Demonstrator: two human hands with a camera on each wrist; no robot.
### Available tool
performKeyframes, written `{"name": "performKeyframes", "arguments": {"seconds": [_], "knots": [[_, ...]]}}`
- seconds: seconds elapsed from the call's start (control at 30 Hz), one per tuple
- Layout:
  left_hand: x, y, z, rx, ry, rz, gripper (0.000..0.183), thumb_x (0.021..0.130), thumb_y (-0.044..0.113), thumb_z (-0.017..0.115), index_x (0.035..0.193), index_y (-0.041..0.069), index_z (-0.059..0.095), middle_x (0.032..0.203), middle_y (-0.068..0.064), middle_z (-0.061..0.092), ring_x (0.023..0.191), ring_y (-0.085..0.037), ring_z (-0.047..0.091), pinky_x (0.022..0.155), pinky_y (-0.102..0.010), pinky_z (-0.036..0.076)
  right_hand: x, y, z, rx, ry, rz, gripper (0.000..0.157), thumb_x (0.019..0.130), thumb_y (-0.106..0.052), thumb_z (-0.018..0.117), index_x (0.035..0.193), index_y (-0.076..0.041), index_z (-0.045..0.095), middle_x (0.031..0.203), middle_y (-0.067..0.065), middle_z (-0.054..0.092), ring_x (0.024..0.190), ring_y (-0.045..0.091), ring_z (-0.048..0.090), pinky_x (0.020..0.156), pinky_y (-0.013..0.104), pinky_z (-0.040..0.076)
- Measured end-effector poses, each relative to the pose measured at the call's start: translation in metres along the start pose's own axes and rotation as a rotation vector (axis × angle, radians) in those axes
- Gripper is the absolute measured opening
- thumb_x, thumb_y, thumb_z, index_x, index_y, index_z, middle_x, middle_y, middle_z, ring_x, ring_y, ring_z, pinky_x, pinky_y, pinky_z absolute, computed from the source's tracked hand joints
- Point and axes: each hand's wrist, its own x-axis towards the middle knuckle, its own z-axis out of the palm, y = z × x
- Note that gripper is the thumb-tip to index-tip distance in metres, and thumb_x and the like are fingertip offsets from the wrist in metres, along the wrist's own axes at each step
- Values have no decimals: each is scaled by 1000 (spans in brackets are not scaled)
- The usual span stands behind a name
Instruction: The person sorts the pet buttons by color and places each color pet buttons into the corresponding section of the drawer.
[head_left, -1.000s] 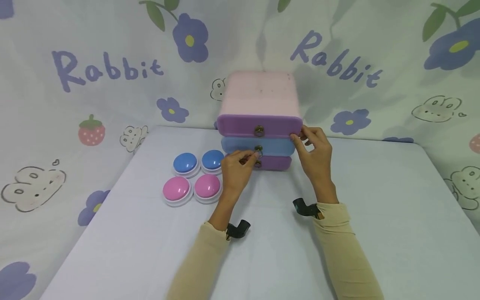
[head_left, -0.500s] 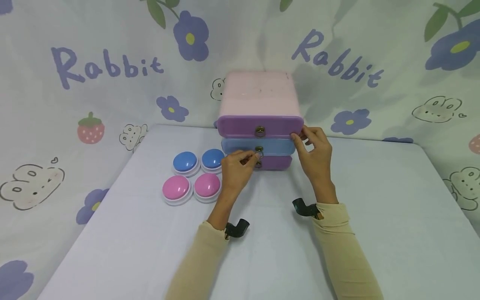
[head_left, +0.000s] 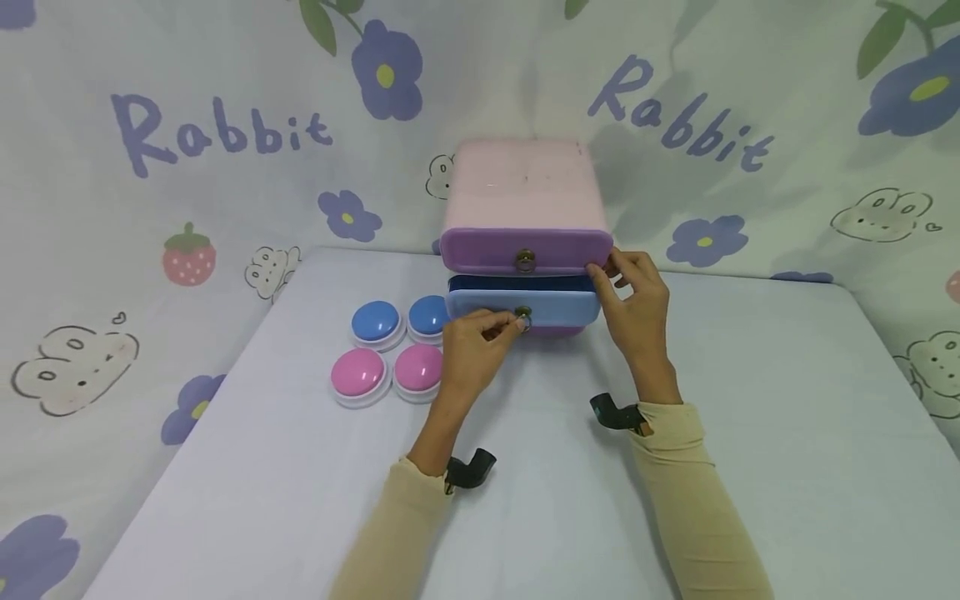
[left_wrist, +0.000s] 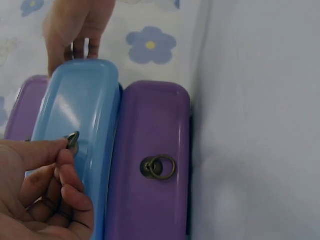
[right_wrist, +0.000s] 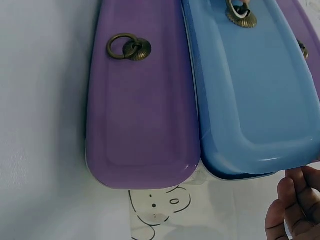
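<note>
A pink cabinet [head_left: 525,183] with three stacked drawers stands at the back of the table. The middle, blue drawer [head_left: 562,308] sticks out a little, with its dark inside showing along the top edge. My left hand [head_left: 474,354] pinches that drawer's brass ring pull [left_wrist: 73,140] between thumb and finger. At the cabinet's right side, my right hand [head_left: 639,308] grips the edge, its thumb by the corner of the top purple drawer [head_left: 480,250]. Below the blue one, the bottom purple drawer [left_wrist: 150,115] is pushed in, its ring pull [left_wrist: 162,167] hanging free.
Two blue domes [head_left: 375,321] and two pink domes [head_left: 357,372] on white round bases sit left of the cabinet, close to my left hand. A white cloth covers the table [head_left: 750,375]. Behind hangs a printed curtain [head_left: 262,67].
The blue drawer has slid out toward me, drawn by my left hand on its ring. My right hand keeps its hold on the cabinet's side.
</note>
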Motion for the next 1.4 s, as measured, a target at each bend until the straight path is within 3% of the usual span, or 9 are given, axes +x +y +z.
{"name": "performKeyframes", "arguments": {"seconds": [0.83, 1.13, 1.4], "knots": [[-30, 5, -9, -25, -17, 34, 10, 88, 12, 78, 91, 3, 79, 78, 0, 67, 69, -13, 59, 63, -27, 51, 2, 3, -3, -20, -29, -18, 40, 91, -12, 74, 127, 3, 66, 105, 16, 63, 93, 24, 59, 79, 34, 45], [-43, 10, -12, 9, -50, 29, 9, 87, 12, 78, 90, 3, 79, 76, 0, 65, 67, -13, 58, 61, -26, 50, -1, 2, -4, -16, -30, -8, 40, 91, -12, 75, 127, 3, 66, 105, 16, 63, 94, 24, 60, 79, 32, 45], [-58, 11, -15, -2, -31, 20, 6, 87, 10, 78, 89, 4, 79, 75, 3, 64, 68, -12, 57, 62, -26, 50, 2, 1, -4, -5, -29, -8, 39, 91, -13, 74, 127, 2, 67, 105, 15, 63, 94, 23, 60, 79, 34, 46]]}}
